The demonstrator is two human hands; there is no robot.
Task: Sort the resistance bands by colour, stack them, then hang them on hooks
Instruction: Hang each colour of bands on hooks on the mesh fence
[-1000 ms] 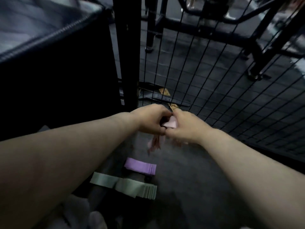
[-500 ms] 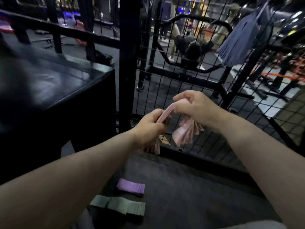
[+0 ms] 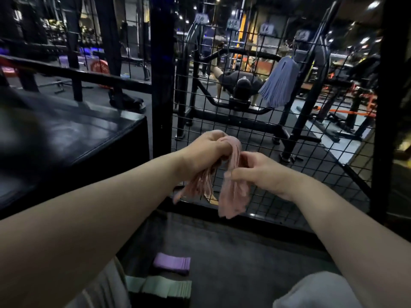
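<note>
Pink bands (image 3: 233, 165), bunched, ends dangling

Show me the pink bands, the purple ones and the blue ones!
pink bands (image 3: 232, 196): head view, on the lower hanging end.
purple bands (image 3: 172, 263): head view, on the stack's flat top.
blue bands (image 3: 280, 85): head view, on the middle of the hanging bundle.

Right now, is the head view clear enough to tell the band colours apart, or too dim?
Head view: dim but colours read, pink bands in the left hand and right hand, purple stack and green stack on the floor; ceiling lights flare at the top; soft glare on the black box; loose pink ends slightly smeared.
</note>
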